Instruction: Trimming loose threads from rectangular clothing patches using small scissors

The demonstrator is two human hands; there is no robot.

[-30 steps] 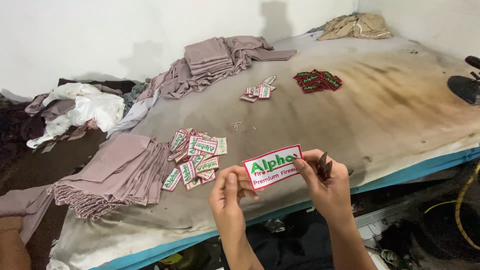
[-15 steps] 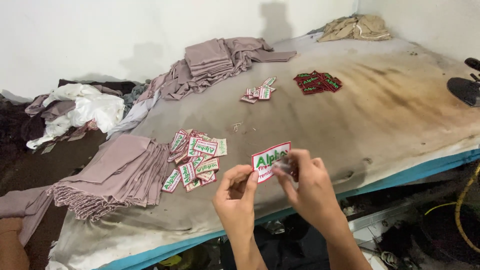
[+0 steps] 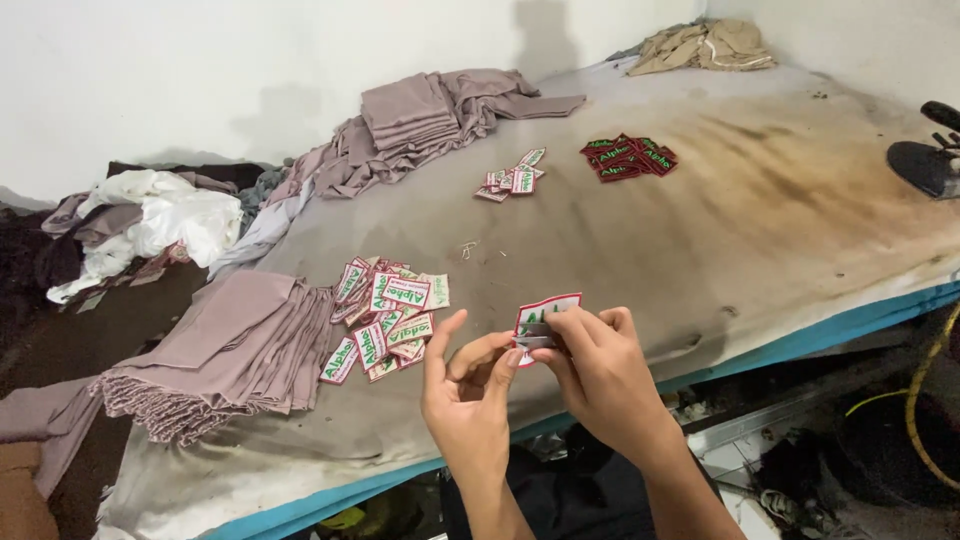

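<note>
Right now both hands are meeting just above the near edge of the padded surface, which is showing brown scorch stains across its grey cover. The left hand is pinching the lower left corner of a small white patch with a red border and green lettering, thumb raised and fingertips closed on it. The right hand is covering the patch's right half, its fingers curled shut over it, so most of the patch is hiding behind them; only its upper left part is showing. The patch is being held in the air, clear of the cover.

Just left of the hands, a loose heap of similar patches is lying on the cover, touching a stack of folded mauve cloth pieces that is hanging partly over the left edge. Farther back, a smaller cluster of patches is sitting near a dark red pile of patches. Folded mauve garments are resting against the white wall, and a beige bundle is lying in the far corner. White rags are lying off to the left.
</note>
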